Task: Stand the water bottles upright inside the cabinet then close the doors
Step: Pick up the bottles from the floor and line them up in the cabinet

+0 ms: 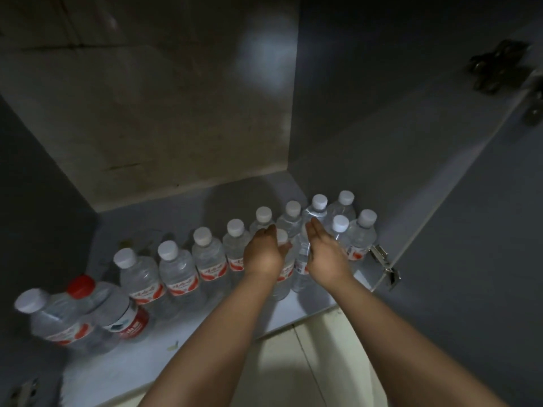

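Several clear water bottles with white caps and red labels stand upright in a row on the cabinet floor (123, 374), among them one at mid-left (176, 271) and a cluster at the right (363, 233). At the far left a red-capped bottle (117, 312) stands beside a white-capped one (50, 318). My left hand (264, 251) and my right hand (323, 251) reach in side by side, flanking two front bottles (301, 271), fingers extended and resting against them. Whether either hand actually grips is unclear.
The grey right cabinet door (470, 201) is swung open, with hinges (385, 262) near my right hand and up high (499, 66). The back wall (176, 113) is bare. Light floor tiles (308, 362) lie below the cabinet's front edge.
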A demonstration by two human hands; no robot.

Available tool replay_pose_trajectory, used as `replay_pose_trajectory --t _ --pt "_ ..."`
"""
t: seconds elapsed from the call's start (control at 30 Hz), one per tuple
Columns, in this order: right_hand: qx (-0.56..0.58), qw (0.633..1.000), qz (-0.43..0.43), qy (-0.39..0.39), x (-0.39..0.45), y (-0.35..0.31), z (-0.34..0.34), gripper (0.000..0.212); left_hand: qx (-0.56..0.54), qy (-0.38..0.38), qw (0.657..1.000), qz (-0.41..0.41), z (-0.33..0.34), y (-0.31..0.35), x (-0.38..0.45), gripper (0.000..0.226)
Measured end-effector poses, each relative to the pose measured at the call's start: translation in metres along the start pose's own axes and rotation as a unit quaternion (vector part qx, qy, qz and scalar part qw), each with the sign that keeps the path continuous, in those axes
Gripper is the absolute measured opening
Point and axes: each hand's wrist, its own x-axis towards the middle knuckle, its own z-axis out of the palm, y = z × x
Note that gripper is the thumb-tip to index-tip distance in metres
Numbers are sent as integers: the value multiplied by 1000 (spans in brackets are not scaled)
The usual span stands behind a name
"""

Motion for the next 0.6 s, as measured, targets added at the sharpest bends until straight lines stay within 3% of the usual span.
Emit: replay_pose_trajectory --t 0.17,0.3,0.37,0.47,0.6 --pt "-14 1000 0 -1 -7 -4 -5 61 5 8 999 45 -13 -12 -12 53" --pt "-93 994 27 -43 -32 -33 -28 56 59 63 995 43 -41 -38 -64 33" --pt "-124 989 17 -81 -51 -59 -41 58 74 46 996 -9 -60 -53 -100 32" --pt "-142 978 -29 -150 -82 -103 -57 59 74 -54 988 -127 -88 -73 -160 45" --pt "-134 956 -119 -231 -139 -166 -77 63 37 -78 949 -303 -128 -83 -258 47"
